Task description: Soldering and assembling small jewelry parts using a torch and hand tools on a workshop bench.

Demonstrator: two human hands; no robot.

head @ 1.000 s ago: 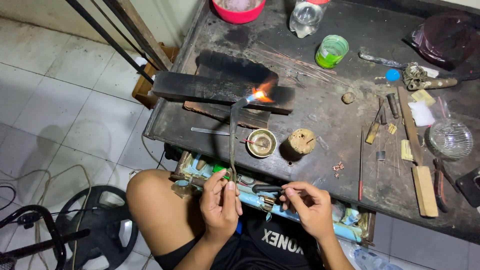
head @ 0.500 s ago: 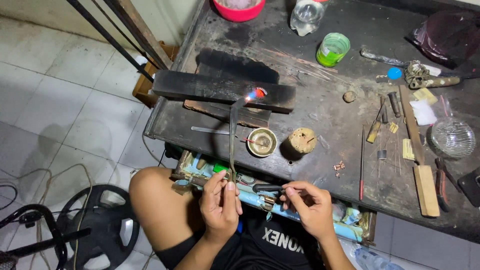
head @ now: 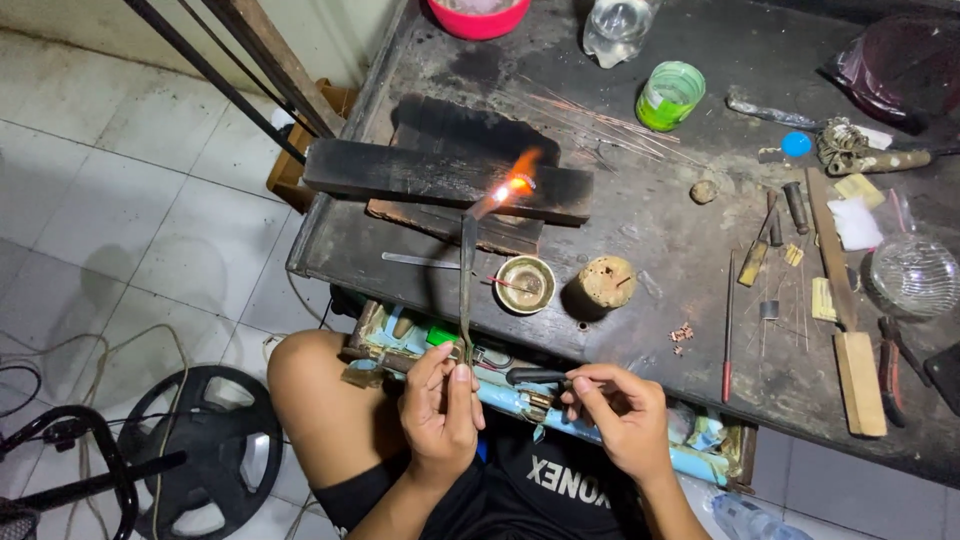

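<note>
The person sits at the near edge of the dark workbench, knees under it. The left hand is closed around the lower end of a thin torch pipe. This pipe stands with its long axis pointing away from the body, toward the middle of the bench, and then bends to the right at its tip. There a small orange flame burns against the charred block, which lies across the left part of the bench, well apart from both hands.

The right hand is also closed; its fingers pinch a dark-handled tool that lies sideways along the near edge, its tip toward the left hand. The left hand is the nearer one to the flame. Between the hands and the block, a small brass dish and a round cork-like lump stand just beside each other.
</note>
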